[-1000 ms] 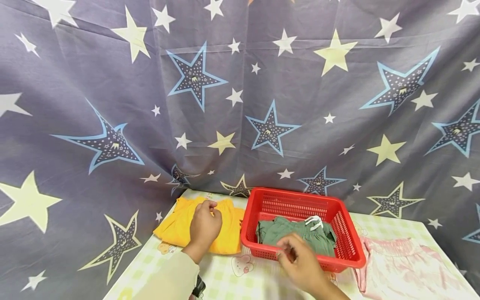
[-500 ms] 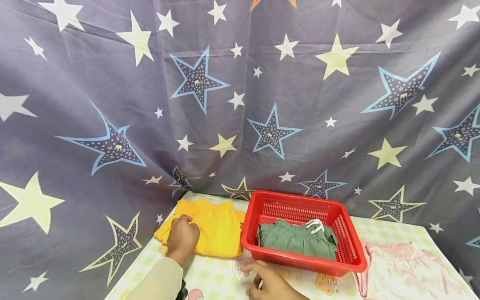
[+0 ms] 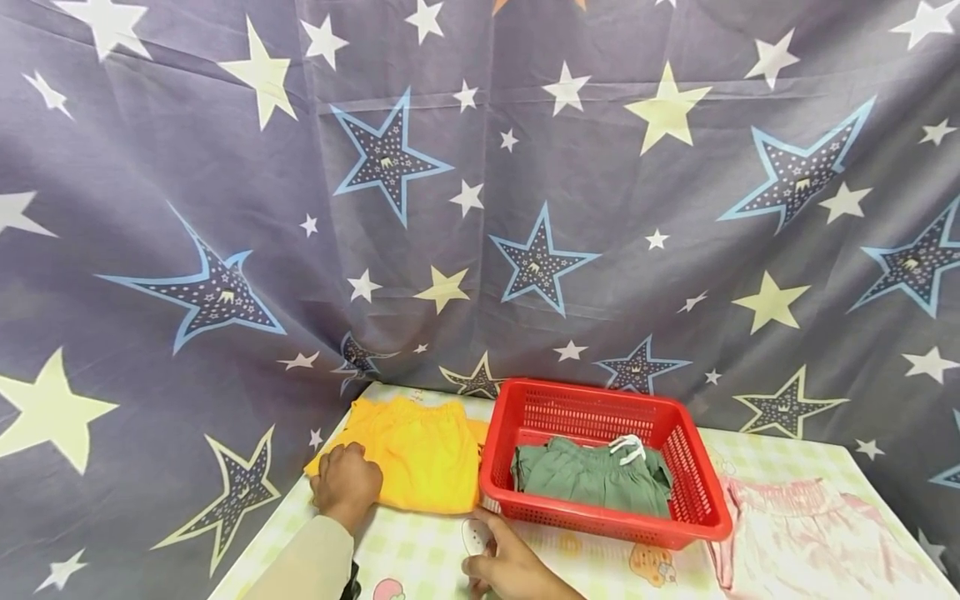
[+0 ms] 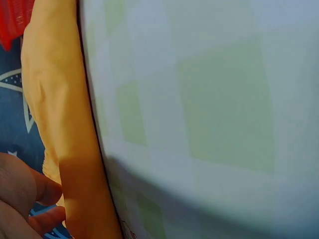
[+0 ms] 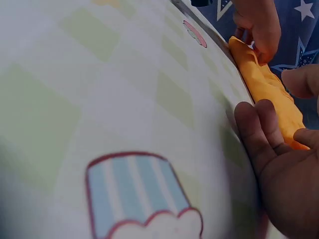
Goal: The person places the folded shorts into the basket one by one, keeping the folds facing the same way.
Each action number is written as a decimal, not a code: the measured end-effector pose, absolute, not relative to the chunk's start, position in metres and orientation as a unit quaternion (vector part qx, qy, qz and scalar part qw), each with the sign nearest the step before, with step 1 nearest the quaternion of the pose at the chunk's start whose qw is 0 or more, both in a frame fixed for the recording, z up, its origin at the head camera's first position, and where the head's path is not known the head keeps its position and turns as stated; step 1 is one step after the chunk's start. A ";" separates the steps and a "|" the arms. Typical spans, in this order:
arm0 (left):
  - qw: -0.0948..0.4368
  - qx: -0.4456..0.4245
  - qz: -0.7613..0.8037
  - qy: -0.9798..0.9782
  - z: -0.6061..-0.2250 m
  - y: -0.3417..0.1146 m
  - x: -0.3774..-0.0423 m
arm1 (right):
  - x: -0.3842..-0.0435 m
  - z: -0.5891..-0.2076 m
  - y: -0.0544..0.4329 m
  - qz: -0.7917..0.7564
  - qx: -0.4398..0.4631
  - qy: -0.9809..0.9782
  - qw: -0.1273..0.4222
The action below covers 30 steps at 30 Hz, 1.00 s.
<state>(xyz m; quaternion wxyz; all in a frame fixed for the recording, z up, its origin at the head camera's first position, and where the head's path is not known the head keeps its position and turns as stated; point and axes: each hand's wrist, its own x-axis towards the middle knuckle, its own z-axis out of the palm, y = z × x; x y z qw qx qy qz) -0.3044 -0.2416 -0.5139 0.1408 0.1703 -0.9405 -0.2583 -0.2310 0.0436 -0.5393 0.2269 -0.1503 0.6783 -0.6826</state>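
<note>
Yellow shorts (image 3: 423, 458) with a gathered waistband lie folded on the table, left of the basket. My left hand (image 3: 347, 483) is at their left edge, fingers curled down onto the cloth. In the right wrist view the left hand (image 5: 259, 27) pinches the cloth at that end. Close to the front right corner of the shorts is my right hand (image 3: 510, 562), its fingers loosely bent and apart. Seen from the right wrist, the right hand (image 5: 286, 179) has thumb and fingers spread beside the yellow cloth, holding nothing; contact with it cannot be told.
A red plastic basket (image 3: 600, 521) stands right of the yellow shorts, with folded green drawstring shorts (image 3: 592, 479) inside. Pink garments (image 3: 810, 533) lie at the table's right. A star-printed curtain (image 3: 465, 250) hangs behind the checked tablecloth (image 3: 420, 550).
My left hand has moved from above the yellow shorts to their left edge and lowered onto them. My right hand has moved left from the basket's front to the shorts' front right corner.
</note>
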 end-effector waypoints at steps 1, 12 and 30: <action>0.130 0.174 -0.258 -0.942 -0.514 -0.242 -0.304 | -0.232 -0.540 0.042 -0.687 -0.149 0.674 0.227; 0.054 0.197 -0.227 -0.952 -0.509 -0.245 -0.308 | -0.240 -0.537 0.036 -0.707 -0.145 0.655 0.221; -0.016 0.213 -0.180 -0.960 -0.504 -0.259 -0.311 | -0.235 -0.545 0.036 -0.680 -0.116 0.707 0.158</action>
